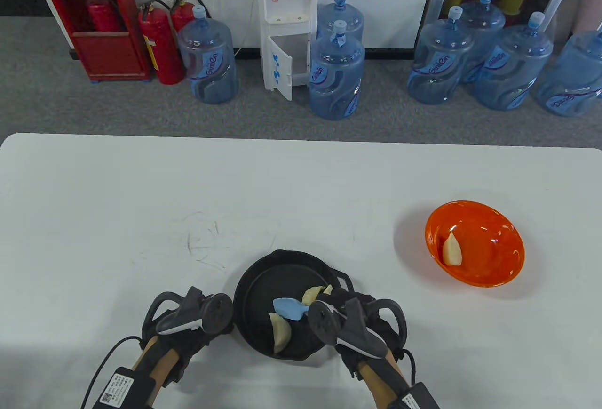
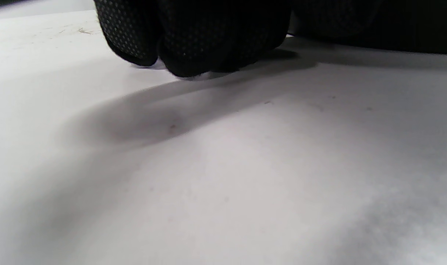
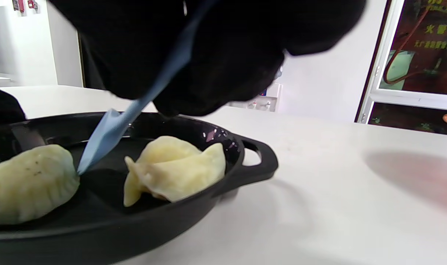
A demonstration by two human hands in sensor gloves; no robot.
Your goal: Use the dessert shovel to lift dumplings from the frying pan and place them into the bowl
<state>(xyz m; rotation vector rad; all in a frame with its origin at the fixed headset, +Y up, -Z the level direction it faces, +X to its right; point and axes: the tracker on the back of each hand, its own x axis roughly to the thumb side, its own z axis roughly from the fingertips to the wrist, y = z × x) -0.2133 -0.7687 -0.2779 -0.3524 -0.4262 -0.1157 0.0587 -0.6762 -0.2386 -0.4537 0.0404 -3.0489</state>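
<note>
Down at the near edge of the table (image 1: 141,183), inside the black frying pan (image 1: 256,282), the blue dessert shovel (image 1: 289,308) has its tip against the nearer dumpling (image 1: 281,334); my right hand (image 1: 364,329) holds the shovel's handle, fingers curled round it, as the right wrist view shows the blue stem (image 3: 175,62) running up into the dark glove; the blade (image 3: 103,138) slants down and leftward from those fingers, its point meeting the edge of that dumpling (image 3: 28,182). The dumpling's long axis runs roughly toward and away from me in the table view, so I judge the blade meets it side-on, across its length, which suits sliding under; a second dumpling (image 1: 316,293) lies just behind the blade, near the far right wall of the pan. My left hand (image 1: 188,324) rests beside the pan's left rim, fingers (image 2: 194,40) curled down onto the table; I cannot tell whether they touch the pan. Off to the right and well apart sits the orange bowl (image 1: 498,268) with one dumpling (image 1: 451,250) already in it; the right hand is plainly the nearer one for carrying there.
</note>
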